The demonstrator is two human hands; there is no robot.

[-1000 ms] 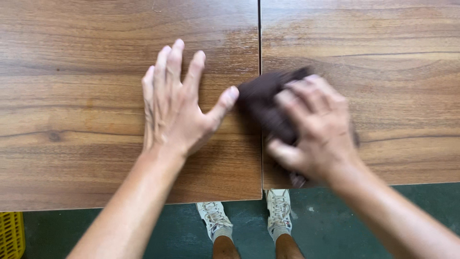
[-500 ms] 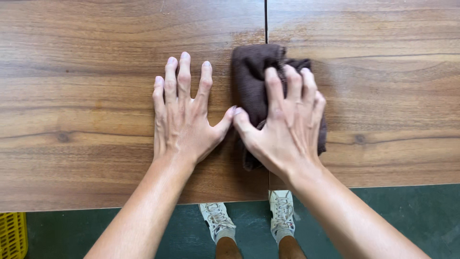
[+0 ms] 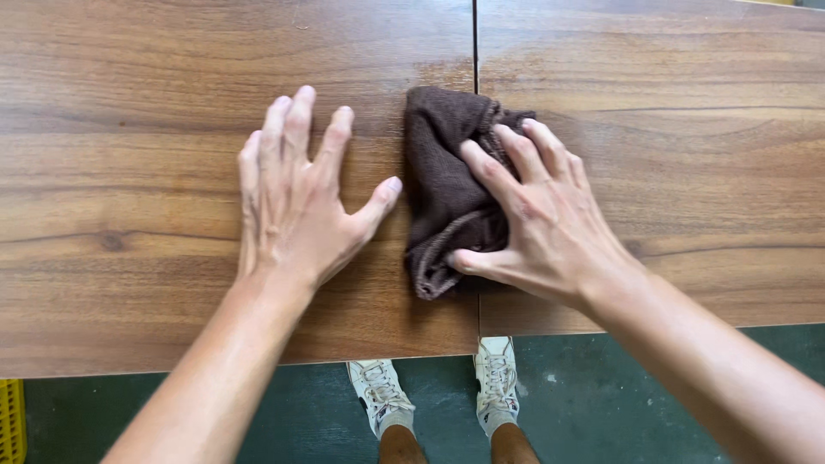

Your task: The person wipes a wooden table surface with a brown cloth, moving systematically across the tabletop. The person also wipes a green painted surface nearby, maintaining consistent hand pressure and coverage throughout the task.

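The left hand lies flat and released on the wooden desk, fingers spread, holding nothing. Just beside it, at its 3 o'clock, the right hand presses down on a dark brown cloth, fingers curled over the bunched fabric — grasping it against the desk. The cloth sits across the seam between the two desk panels, a faint dull patch at its 12 o'clock. Wiping well here likely calls for firm, even pressure and a flatter cloth — bunched folds cover less. White shoes show below on the green floor.
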